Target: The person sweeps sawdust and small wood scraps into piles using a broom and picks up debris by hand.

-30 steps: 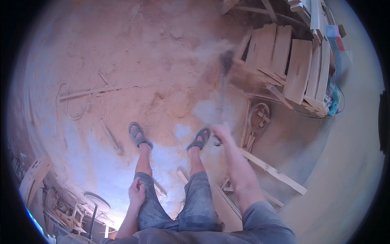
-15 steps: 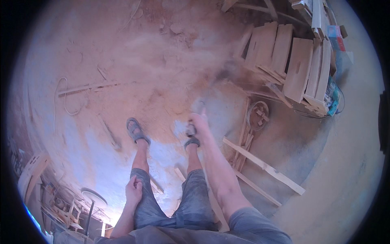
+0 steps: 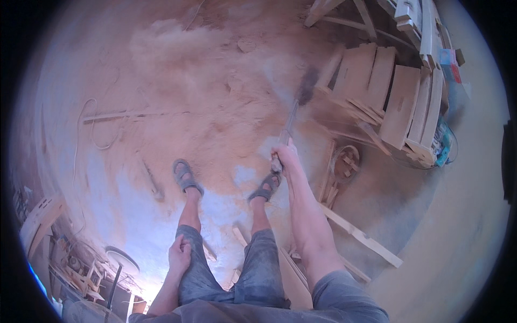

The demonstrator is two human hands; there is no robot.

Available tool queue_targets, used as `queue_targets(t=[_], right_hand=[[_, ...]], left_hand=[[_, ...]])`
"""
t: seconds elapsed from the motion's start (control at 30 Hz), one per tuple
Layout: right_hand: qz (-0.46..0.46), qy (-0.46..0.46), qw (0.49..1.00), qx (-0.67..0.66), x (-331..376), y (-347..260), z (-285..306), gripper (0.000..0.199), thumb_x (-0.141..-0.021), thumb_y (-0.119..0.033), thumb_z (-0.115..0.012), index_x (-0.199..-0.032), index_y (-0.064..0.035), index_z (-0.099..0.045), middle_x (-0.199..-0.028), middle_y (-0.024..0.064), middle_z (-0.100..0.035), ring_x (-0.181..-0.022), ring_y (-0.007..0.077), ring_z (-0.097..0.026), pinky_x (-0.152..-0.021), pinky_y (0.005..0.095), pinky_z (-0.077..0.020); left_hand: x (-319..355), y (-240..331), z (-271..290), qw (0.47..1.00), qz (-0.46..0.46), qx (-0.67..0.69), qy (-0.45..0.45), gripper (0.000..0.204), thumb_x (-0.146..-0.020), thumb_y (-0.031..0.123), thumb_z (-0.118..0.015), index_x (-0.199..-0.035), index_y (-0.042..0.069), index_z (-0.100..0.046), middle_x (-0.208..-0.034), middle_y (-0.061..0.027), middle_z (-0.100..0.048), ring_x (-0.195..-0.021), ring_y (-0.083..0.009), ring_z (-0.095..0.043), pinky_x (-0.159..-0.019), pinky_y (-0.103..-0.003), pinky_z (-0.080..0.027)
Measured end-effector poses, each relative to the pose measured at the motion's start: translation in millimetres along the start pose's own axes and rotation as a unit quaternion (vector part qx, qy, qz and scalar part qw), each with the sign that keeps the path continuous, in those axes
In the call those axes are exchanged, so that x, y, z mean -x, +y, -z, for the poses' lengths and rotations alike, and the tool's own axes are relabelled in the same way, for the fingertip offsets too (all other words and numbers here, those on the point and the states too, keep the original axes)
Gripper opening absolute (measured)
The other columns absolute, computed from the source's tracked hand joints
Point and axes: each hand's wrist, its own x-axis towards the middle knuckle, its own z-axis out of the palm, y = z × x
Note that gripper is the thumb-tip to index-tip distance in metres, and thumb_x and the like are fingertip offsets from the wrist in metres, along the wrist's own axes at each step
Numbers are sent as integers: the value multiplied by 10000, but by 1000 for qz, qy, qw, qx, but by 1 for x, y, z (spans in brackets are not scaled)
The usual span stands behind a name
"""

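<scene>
Broadly, dusty floor [image 3: 215, 140] is spread leftward, edged on the right by stacked boards [image 3: 399, 105]. A long-handled brush [image 3: 291, 118] is gripped by the outstretched right hand [image 3: 288, 155], its dark head [image 3: 308, 87] near the boards; the left hand [image 3: 180, 253] is curled at the thigh [image 3: 199, 265], contents unclear. Farther right, a plank [image 3: 362, 236] is seen.
</scene>
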Motion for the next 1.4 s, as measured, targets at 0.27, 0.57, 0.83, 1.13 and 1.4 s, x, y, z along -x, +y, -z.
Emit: queue_targets(t=[0.27, 0.57, 0.83, 1.13, 1.4], right_hand=[[22, -51, 997, 56, 101, 43, 27, 924, -691, 81, -565, -1541, -154, -286, -687, 101, -541, -454, 228, -574, -370, 359, -460], [-123, -84, 983, -107, 104, 87, -168, 672, -802, -9, -552, -1389, -194, -282, -747, 80, -508, -582, 186, -559, -469, 343, -493], [-63, -207, 972, -96, 104, 27, -216, 673, -779, 17, -520, -1375, -203, -297, -751, 100, -514, -520, 186, -554, -405, 363, -487], [-39, -187, 976, 101, 202, 61, -88, 1055, -684, 99, -547, -1608, -196, -132, -871, 164, -592, -490, 218, -559, -434, 339, -476], [-174, -58, 983, 7, 169, 128, -122, 489, -757, 23, -544, -1217, -98, -432, -763, 124, -560, -535, 242, -581, -435, 402, -499]], left_hand=[[19, -8, 20, 998, 13, 47, 31, 441, -909, 113, -577, -1300, -90, -549, -949, -132, -713, -841, -186, -693, -778, -311, -542], [8, -10, 20, 1000, 2, 23, 19, 442, -910, 110, -579, -1308, -80, -549, -969, -138, -718, -843, -222, -704, -779, -313, -545], [7, -12, 22, 999, 14, 46, 25, 456, -898, 107, -587, -1317, -70, -550, -971, -124, -711, -828, -202, -698, -778, -312, -545], [19, -9, 27, 997, 19, 56, 39, 456, -901, 136, -583, -1315, -52, -556, -939, -139, -712, -823, -235, -700, -783, -338, -547], [14, -20, 35, 996, 2, 80, 45, 449, -911, 135, -578, -1318, -52, -549, -948, -154, -718, -864, -272, -718, -796, -361, -555]])
